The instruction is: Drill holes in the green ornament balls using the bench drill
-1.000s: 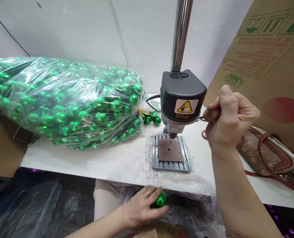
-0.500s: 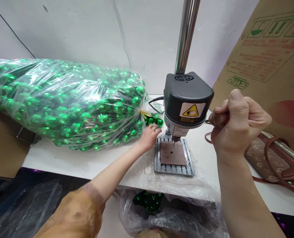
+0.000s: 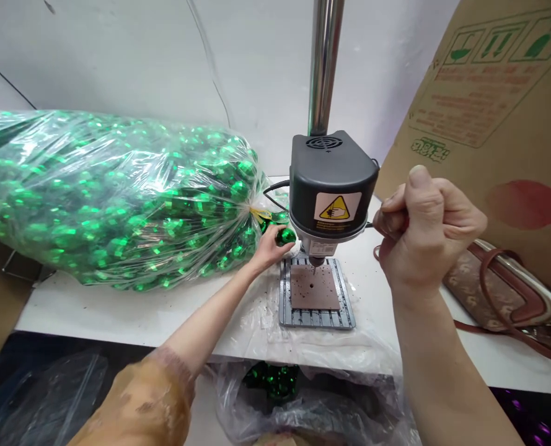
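Note:
My left hand [image 3: 271, 246] pinches a shiny green ball [image 3: 285, 236] beside the tied neck of a large clear bag of green balls [image 3: 131, 204]. At the right of the black drill press [image 3: 333, 179], my right hand [image 3: 417, 229] is closed in a fist at the machine's side; what it grips is mostly hidden by the fingers. Under the drill bit, a brown square pad [image 3: 315, 296] with a small dark hole lies on the grey slotted base [image 3: 344, 319], with dark crumbs scattered over it.
A large cardboard box [image 3: 480, 124] and a brown patterned handbag [image 3: 484, 291] stand at the right. Below the white table's edge [image 3: 117, 322], an open plastic bag [image 3: 335, 409] holds more green balls. A metal column rises behind the drill.
My left hand has closed on a green ball near the bag's neck. The whole view has shifted, so the drill and box appear further left. My right hand keeps its fist.

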A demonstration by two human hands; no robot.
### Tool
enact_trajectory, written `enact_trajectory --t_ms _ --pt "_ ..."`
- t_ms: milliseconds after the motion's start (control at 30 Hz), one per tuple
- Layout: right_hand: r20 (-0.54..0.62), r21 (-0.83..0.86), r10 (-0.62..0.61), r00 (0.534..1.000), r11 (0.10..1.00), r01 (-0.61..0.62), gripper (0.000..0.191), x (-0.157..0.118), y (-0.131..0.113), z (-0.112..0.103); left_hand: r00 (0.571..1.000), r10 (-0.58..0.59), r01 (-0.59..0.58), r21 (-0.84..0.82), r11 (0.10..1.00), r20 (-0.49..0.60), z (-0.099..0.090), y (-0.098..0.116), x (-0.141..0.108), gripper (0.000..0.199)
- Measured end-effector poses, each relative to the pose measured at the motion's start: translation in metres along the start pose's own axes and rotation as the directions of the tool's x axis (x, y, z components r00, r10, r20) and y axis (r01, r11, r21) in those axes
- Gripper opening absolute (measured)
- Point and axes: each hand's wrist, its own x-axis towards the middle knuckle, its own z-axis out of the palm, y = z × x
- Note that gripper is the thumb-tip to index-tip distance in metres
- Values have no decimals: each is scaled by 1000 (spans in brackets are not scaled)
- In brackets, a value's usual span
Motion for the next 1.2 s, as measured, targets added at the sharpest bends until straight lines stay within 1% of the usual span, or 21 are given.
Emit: enact_trajectory --t_ms 67,133,200,267,333,500,733,967,1067,1200 --pt "2 -13 -8 1000 1000 8 38 0 1 0 992 -116 124 -152 981 58 -5 0 -29 59" --pt "2 -13 -12 1000 1000 12 38 0 2 0 972 -198 226 -260 939 128 -5 0 -57 65" --pt "-1 -3 -13 1000 1000 13 38 0 3 0 959 -222 267 -303 915 174 0 2 -78 68" --pt "-4 1 -7 1000 1000 7 39 0 4 0 958 -211 263 -306 915 192 7 4 -90 70" --pt "-5 8 5 1000 1000 -5 40 1 4 0 960 -196 248 -277 928 202 13 7 -94 70" --pt "22 24 6 1000 1000 -6 40 1 4 -1 957 -172 219 -192 957 234 22 8 -92 64" --pt "35 -6 0 999 1000 0 42 0 4 0 971 -159 179 -100 979 181 33 9 -98 65" --pt "50 9 -44 998 999 43 39 0 6 -2 973 -155 160 -14 987 172 45 15 -110 61" --pt "37 9 -59 998 998 59 39 -6 6 -4 978 -126 131 -16 991 168 47 15 -113 60" --pt "-12 23 -96 995 995 96 40 -19 7 -10 979 -113 117 -13 993 171 47 15 -114 57"
